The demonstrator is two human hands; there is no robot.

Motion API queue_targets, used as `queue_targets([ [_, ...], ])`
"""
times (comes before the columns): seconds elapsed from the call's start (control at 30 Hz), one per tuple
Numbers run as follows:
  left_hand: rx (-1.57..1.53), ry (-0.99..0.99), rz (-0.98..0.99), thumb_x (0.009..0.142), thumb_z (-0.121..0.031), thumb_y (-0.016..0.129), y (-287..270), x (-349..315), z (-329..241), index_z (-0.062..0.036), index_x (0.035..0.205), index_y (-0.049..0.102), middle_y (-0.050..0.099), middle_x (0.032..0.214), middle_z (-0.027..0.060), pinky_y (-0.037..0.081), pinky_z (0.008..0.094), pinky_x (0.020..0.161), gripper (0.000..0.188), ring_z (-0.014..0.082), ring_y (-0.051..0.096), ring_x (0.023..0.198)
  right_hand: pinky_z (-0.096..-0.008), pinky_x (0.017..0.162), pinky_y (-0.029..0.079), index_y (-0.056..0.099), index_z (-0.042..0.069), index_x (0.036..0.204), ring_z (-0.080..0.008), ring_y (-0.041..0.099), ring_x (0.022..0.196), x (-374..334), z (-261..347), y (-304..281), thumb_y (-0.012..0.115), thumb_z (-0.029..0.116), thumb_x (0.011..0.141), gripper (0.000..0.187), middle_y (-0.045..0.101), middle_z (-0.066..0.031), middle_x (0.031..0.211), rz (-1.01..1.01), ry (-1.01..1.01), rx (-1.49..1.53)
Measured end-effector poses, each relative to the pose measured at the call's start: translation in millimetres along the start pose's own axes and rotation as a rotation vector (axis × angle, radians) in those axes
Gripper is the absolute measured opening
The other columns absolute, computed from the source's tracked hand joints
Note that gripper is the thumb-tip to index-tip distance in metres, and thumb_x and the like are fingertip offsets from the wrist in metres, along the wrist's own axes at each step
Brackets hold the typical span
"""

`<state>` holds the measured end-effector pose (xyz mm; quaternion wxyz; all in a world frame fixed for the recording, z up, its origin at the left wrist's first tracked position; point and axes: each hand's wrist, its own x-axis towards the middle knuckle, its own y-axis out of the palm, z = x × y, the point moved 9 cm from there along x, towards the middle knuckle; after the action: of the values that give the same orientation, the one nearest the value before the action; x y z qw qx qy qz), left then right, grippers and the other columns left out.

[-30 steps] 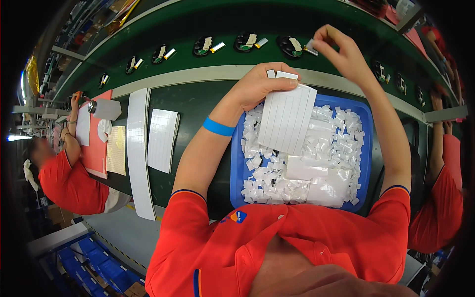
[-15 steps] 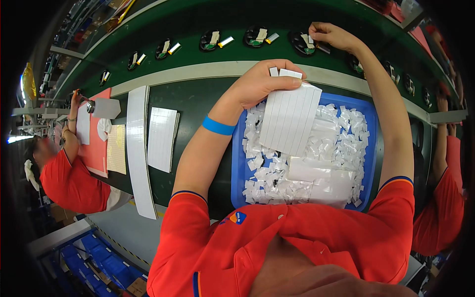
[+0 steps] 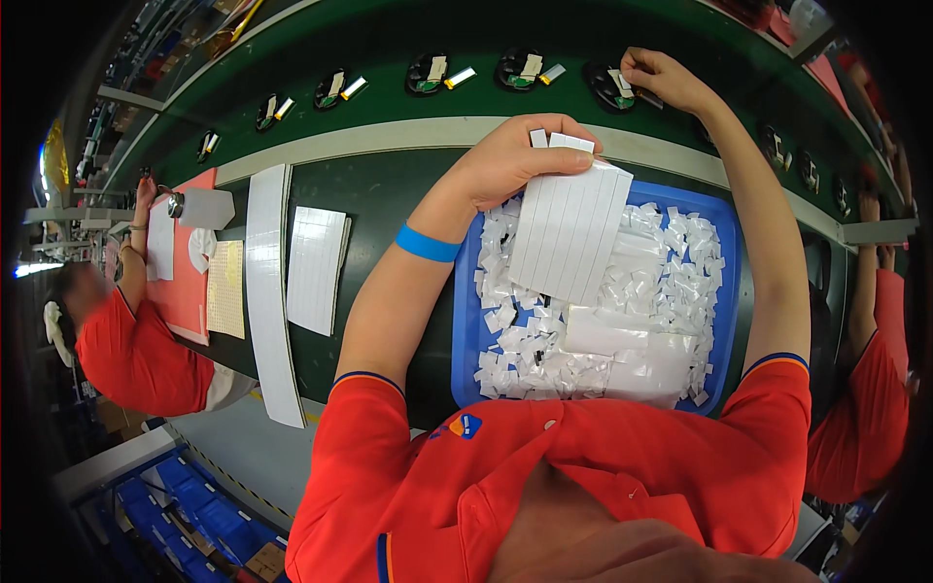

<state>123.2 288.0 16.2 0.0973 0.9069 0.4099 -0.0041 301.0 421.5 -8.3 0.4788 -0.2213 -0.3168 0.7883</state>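
My left hand [image 3: 530,160] grips a sheet of white adhesive strips [image 3: 569,233] marked with parallel lines, thumb on top. Small white pieces stick up at its upper edge. My right hand [image 3: 666,80] reaches out over the green belt, fingertips pinched at a small white adhesive piece [image 3: 624,84] on a round black device housing [image 3: 604,94]. How firmly they hold the piece is partly hidden. A silver battery pouch [image 3: 649,97] lies beside that housing, under the hand. Beneath the sheet is a blue tray [image 3: 466,340] full of white paper scraps [image 3: 695,262].
More black housings with green boards and batteries [image 3: 426,75] line the belt [image 3: 389,39] on both sides. A pale rail [image 3: 389,136] separates belt and bench. Left of the tray lie white sheets [image 3: 316,267] and a long white strip [image 3: 270,301]. Co-workers in red sit left [image 3: 146,340] and right.
The housings on the belt have shifted to the right. My right hand has moved slightly right along with its housing. My left hand and the sheet are nearly still.
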Motion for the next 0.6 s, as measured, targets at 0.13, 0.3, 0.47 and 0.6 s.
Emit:
queue_targets([
  [0.13,-0.013,0.002,0.006,0.078,-0.017,0.068,3,2,-2,-0.0017,0.099,0.063,0.063,0.095,0.0089,0.047,0.025,0.075,0.026,0.015,0.06,0.088,-0.0259,0.062,0.041,0.052,0.004,0.085,-0.0116,0.05,0.066,-7,-6,-12,0.058,0.02,0.084,0.018,0.054,-0.003,0.073,-0.154,0.03,-0.196],
  [0.3,-0.039,0.003,0.012,0.078,-0.016,0.067,-1,-1,1,-0.0023,0.1,0.063,0.063,0.096,0.0085,0.048,0.0245,0.075,0.026,0.0146,0.061,0.086,-0.0352,0.07,0.048,0.058,0.004,0.092,-0.0268,0.061,0.079,-33,31,-24,0.06,0.02,0.08,0.02,0.063,-0.0108,0.084,-0.373,0.046,-0.492],
  [0.47,-0.053,0.005,-0.022,0.076,-0.017,0.07,0,0,0,-0.0027,0.098,0.063,0.064,0.089,0.0062,0.047,0.023,0.071,0.027,0.0107,0.061,0.08,-0.0372,0.071,0.048,0.061,0.005,0.088,-0.0283,0.061,0.081,-47,48,-14,0.057,0.013,0.08,0.011,0.063,-0.011,0.085,-0.332,-0.136,-0.702],
  [0.6,-0.043,-0.033,0.005,0.079,-0.015,0.067,1,0,2,-0.0013,0.1,0.062,0.062,0.097,0.0093,0.048,0.0247,0.075,0.026,0.0151,0.061,0.087,-0.0378,0.069,0.049,0.061,0.003,0.086,-0.0292,0.06,0.08,-49,55,-9,0.055,0.011,0.081,0.011,0.063,-0.0118,0.084,-0.325,-0.256,-0.828],
])
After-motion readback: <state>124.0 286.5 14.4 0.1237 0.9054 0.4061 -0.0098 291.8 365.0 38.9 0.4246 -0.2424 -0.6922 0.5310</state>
